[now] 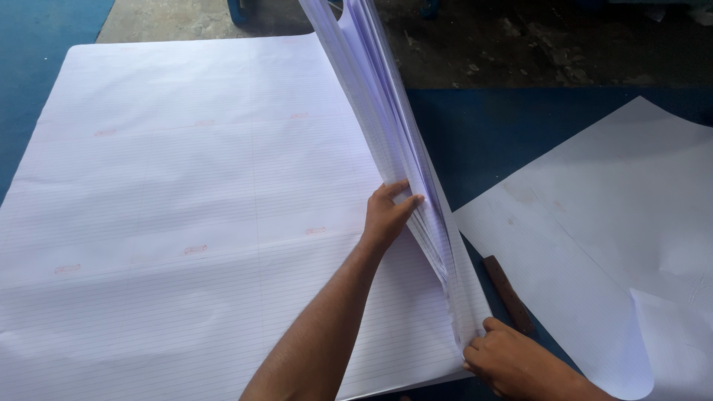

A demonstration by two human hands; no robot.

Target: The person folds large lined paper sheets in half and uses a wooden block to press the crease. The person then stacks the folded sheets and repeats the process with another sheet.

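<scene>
While lifted off the big ruled stack on the blue counter: sheaf of sheets upright, left hand clamped on its edge, right hand pinching its lower corner. Hands apart. Brown stick just beside; loose sheet right.

Matt ruled paper sheets; dark, worn wooden stick; rough concrete floor.
</scene>
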